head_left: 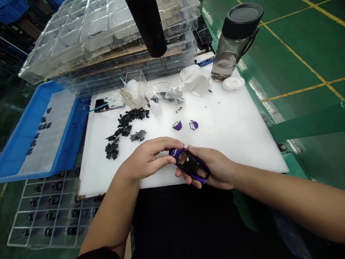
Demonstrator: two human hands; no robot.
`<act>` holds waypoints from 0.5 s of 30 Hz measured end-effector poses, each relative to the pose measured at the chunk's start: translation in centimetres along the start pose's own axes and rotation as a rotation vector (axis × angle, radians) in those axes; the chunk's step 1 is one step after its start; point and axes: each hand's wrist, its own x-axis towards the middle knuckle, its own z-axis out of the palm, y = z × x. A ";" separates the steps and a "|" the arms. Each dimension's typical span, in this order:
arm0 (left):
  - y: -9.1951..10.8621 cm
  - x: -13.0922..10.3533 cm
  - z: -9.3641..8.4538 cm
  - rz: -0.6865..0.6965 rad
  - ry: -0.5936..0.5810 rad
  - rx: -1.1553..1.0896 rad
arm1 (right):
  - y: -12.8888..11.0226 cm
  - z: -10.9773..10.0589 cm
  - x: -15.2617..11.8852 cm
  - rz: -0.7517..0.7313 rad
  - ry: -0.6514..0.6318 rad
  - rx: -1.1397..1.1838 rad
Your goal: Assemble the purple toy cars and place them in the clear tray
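Note:
A purple toy car body (192,164) with black window parts is held low over the front edge of the white foam board. My right hand (212,167) wraps round its right end, fingers curled beneath it. With thumb and fingers, my left hand (155,156) pinches the left end of the same body. Just beyond the hands, two small purple curved pieces (177,125) lie apart on the board. Left of them are a pile of small black parts (125,122) and a few dark flat pieces (138,135).
Stacked clear compartment trays (81,39) rise at the back, under a black hanging cylinder (151,28). A water bottle (229,43) and a white oval case (233,83) stand back right. At left are a blue bin (61,144) and a lower divided tray (48,212) with dark parts.

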 end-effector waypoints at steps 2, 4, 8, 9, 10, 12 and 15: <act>0.0 0.0 -0.1 0.003 -0.003 -0.004 | 0.0 0.0 0.0 0.002 -0.006 0.001; -0.1 -0.1 -0.1 0.006 -0.001 -0.020 | 0.0 0.0 0.0 -0.002 -0.018 0.003; 0.1 -0.3 -0.1 -0.046 -0.002 -0.114 | -0.1 0.1 -0.1 0.002 -0.027 0.002; 0.1 -0.3 -0.1 -0.059 -0.001 -0.141 | -0.1 0.1 -0.1 0.006 -0.027 0.003; 0.1 -0.4 -0.1 -0.068 0.003 -0.166 | -0.1 0.1 -0.1 0.010 -0.027 0.004; 0.2 -0.4 0.0 -0.078 0.018 -0.214 | -0.1 0.2 -0.2 0.014 -0.028 0.004; 0.2 -0.4 0.1 -0.087 0.031 -0.273 | 0.0 0.2 -0.2 0.007 -0.026 -0.009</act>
